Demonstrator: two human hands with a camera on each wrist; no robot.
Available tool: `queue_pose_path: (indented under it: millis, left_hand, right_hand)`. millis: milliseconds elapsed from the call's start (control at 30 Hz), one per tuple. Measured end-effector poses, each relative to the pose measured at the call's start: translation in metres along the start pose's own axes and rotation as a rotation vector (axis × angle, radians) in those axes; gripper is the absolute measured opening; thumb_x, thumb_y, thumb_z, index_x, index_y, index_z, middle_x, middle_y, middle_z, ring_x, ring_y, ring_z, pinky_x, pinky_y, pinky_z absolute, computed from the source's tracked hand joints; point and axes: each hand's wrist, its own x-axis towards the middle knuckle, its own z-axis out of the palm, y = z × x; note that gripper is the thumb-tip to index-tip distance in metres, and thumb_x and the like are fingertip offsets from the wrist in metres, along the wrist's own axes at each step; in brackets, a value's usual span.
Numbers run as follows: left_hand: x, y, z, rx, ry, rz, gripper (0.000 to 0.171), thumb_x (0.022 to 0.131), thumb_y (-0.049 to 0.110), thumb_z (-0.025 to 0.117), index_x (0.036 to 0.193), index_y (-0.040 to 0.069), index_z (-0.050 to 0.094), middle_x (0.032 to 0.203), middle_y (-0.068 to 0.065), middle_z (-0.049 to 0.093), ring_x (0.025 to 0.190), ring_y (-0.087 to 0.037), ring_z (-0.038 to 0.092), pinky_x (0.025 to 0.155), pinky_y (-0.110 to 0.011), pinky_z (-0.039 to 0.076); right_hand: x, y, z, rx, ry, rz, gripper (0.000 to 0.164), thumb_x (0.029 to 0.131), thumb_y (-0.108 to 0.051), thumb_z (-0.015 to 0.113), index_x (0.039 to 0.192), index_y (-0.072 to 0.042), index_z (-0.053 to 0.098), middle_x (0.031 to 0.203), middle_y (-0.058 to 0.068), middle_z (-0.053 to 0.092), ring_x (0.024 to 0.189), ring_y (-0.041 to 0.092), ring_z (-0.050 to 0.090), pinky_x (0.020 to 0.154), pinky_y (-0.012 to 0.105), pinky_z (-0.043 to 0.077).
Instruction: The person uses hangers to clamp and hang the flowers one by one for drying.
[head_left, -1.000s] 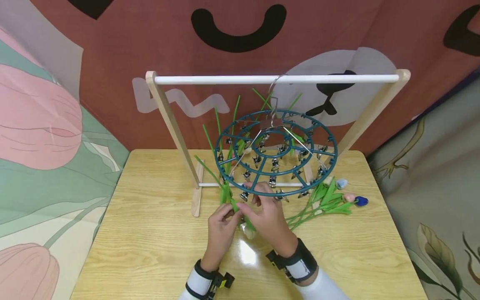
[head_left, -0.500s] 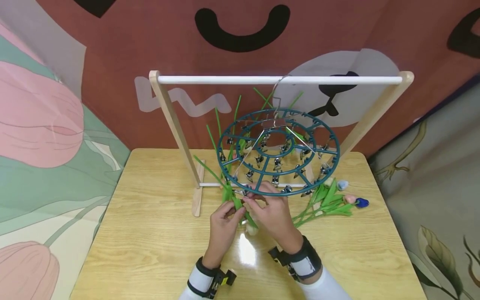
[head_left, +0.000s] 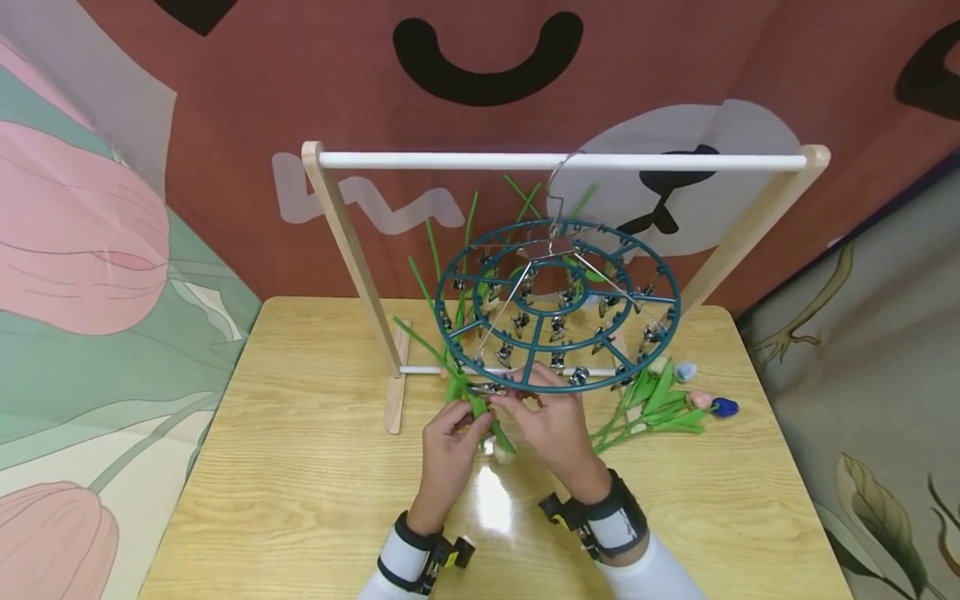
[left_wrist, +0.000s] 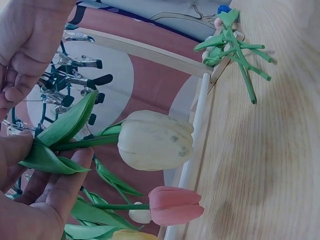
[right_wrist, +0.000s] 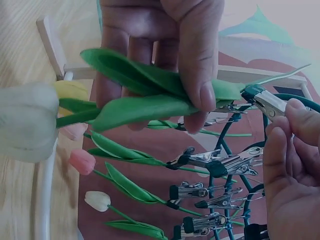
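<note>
My left hand (head_left: 450, 442) holds a white tulip (left_wrist: 155, 140) by its green leaves (right_wrist: 145, 107), thumb on one side and fingers on the other. The flower head points toward me and the stem toward the rack. My right hand (head_left: 555, 429) pinches the handles of a metal clip (right_wrist: 270, 104) with dark tips. Those tips sit at the stem just beyond the leaves. The clip belongs to a round teal clip hanger (head_left: 600, 386), hooked on a white rail (head_left: 427, 161). More tulips hang clipped on the far side, among them a pink one (left_wrist: 175, 206).
Loose tulips (head_left: 660, 400) with blue, pink and white heads lie on the table at the right. Wooden posts (head_left: 345, 242) carry the rail, and a lower white bar (head_left: 420, 369) joins their feet. Several other clips (right_wrist: 220, 225) dangle from the hanger. A printed cloth (head_left: 480, 125) stands behind.
My right hand has drawn back slightly to the right, and the clip now lies sideways against the stem. The hanger has shifted a little to the right. My left hand keeps its hold on the tulip.
</note>
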Motion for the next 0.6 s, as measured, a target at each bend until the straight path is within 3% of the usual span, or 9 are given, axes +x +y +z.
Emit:
queue_pose_path:
  millis: [200, 367, 600]
  left_hand:
    - [-0.0011, -0.0017, 0.0008, 0.012, 0.002, 0.010, 0.010, 0.093, 0.005, 0.076, 0.101, -0.001, 0.077, 0.095, -0.010, 0.073, 0.086, -0.013, 0.073, 0.070, -0.027, 0.066]
    - [-0.0014, -0.0031, 0.0013, 0.034, 0.010, 0.028, 0.009, 0.091, 0.003, 0.077, 0.099, 0.005, 0.079, 0.093, -0.010, 0.073, 0.085, -0.012, 0.071, 0.069, -0.025, 0.066]
    - [-0.0013, -0.0019, 0.0015, 0.081, 0.006, 0.030, 0.008, 0.091, 0.005, 0.078, 0.099, 0.005, 0.079, 0.093, -0.009, 0.073, 0.085, -0.010, 0.070, 0.068, -0.024, 0.065]
  right_hand:
    - [0.0002, 0.0008, -0.0009, 0.016, -0.015, 0.007, 0.026, 0.077, 0.007, 0.085, 0.099, -0.001, 0.076, 0.083, 0.007, 0.069, 0.070, 0.012, 0.061, 0.060, 0.024, 0.058]
    - [0.0008, 0.0017, -0.0017, 0.017, -0.017, 0.002, 0.024, 0.078, 0.005, 0.085, 0.099, -0.003, 0.076, 0.081, 0.004, 0.069, 0.069, 0.011, 0.059, 0.060, 0.021, 0.055]
    - [0.0007, 0.0025, -0.0027, 0.015, -0.022, 0.001, 0.021, 0.079, 0.002, 0.086, 0.096, -0.006, 0.075, 0.080, 0.002, 0.068, 0.069, 0.010, 0.058, 0.059, 0.019, 0.054]
